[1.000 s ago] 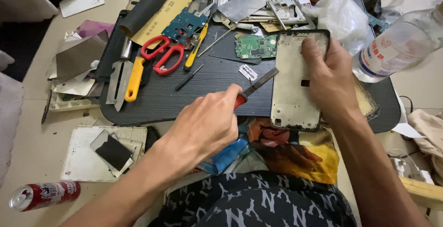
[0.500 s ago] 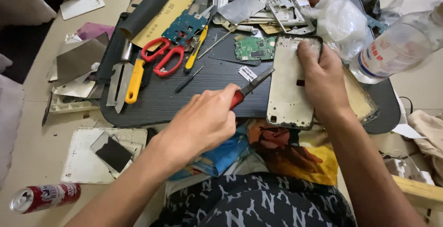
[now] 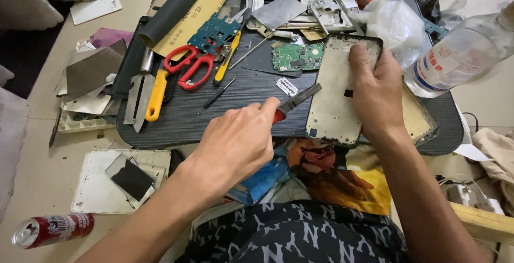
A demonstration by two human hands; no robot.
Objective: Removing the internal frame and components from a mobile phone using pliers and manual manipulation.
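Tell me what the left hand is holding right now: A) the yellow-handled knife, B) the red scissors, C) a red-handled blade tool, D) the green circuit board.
C: the left hand grips a red-handled blade tool, its tip at the edge of the phone frame under the right hand; the scissors lie untouched on the tray.

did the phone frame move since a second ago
Yes. The phone frame under the right hand has shifted slightly left, toward the green circuit board, which stayed put on the black tray. The left hand keeps its tool against the frame's edge.
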